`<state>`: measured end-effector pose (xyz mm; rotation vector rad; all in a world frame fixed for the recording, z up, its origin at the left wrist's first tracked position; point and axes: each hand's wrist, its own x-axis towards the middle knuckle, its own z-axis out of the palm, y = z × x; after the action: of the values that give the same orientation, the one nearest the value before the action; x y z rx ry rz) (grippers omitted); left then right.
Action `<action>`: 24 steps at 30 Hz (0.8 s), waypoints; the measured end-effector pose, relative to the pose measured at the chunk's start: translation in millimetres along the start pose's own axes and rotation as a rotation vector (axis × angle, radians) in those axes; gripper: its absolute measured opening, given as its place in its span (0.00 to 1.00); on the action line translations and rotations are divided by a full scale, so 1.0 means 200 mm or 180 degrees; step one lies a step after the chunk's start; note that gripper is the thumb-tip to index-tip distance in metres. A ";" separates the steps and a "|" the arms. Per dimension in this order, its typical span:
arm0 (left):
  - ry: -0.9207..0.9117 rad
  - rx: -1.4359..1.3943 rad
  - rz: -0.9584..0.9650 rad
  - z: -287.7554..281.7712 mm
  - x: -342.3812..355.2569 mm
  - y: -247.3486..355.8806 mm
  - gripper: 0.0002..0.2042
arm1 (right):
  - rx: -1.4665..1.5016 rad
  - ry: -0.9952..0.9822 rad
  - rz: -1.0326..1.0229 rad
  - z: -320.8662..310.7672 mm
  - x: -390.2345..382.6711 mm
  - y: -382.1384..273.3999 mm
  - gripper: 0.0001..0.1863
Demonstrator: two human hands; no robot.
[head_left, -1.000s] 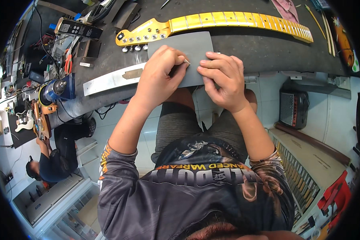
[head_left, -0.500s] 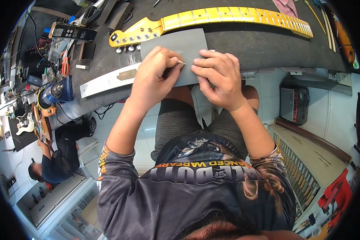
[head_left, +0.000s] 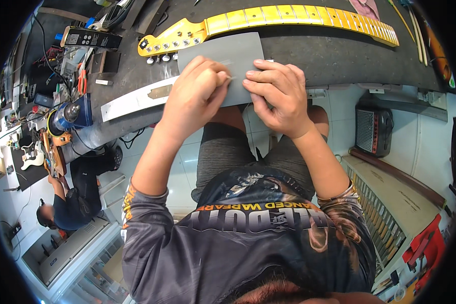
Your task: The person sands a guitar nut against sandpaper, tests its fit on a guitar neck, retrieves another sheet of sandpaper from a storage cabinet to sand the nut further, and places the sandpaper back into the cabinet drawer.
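Note:
A grey sheet [head_left: 243,46], apparently sandpaper, lies on the dark workbench [head_left: 334,68] with pale dust streaks on it. My left hand [head_left: 197,91] is over its left part, thumb and fingers pinched on a small pale strip [head_left: 231,78] that touches the sheet. Most of this strip is hidden by the fingers. On the sheet's right side my right hand [head_left: 281,96] lies with fingers stretched and spread, holding it down. Partly under the sheet and my left hand, a long white ruler-like strip [head_left: 131,102] with a cut-out extends left along the bench edge.
Beyond the sheet lies a yellow guitar neck [head_left: 283,15] with tuning pegs. A black box [head_left: 91,38], red-handled pliers [head_left: 82,81] and a blue-black power tool [head_left: 66,115] crowd the left. Another person [head_left: 78,205] works at lower left. An amplifier [head_left: 372,129] stands on the right.
My left hand has shifted very slightly up and left on the sheet, with the small pale strip still pinched. My right hand has stayed nearly in place.

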<state>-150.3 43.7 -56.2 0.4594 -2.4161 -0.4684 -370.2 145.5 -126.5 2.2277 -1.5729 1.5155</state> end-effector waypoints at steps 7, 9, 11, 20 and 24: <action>-0.0396 0.0459 -0.0206 -0.28 -0.11 0.00 0.11 | 0.0022 0.0041 0.0003 0.00 0.00 -0.01 0.14; 0.0158 -0.0346 -0.0685 -0.26 -0.14 0.06 0.11 | 0.0031 0.0016 0.0005 0.00 0.01 -0.02 0.14; 0.0721 -0.1175 -0.1169 -0.23 -0.17 0.12 0.12 | 0.0031 -0.0002 -0.0009 -0.02 0.02 -0.04 0.14; 0.1289 -0.4898 -0.2066 -0.09 -0.21 0.20 0.09 | -0.0233 -0.0275 0.0039 -0.12 0.16 -0.22 0.14; 0.0918 -0.5626 -0.1939 -0.04 -0.24 0.22 0.06 | 0.0796 0.0026 0.0414 -0.16 0.22 -0.39 0.14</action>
<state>-119.2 101.9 -55.5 0.3204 -0.8093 -2.1901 -333.4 169.3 -42.2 2.2747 -1.6373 1.8486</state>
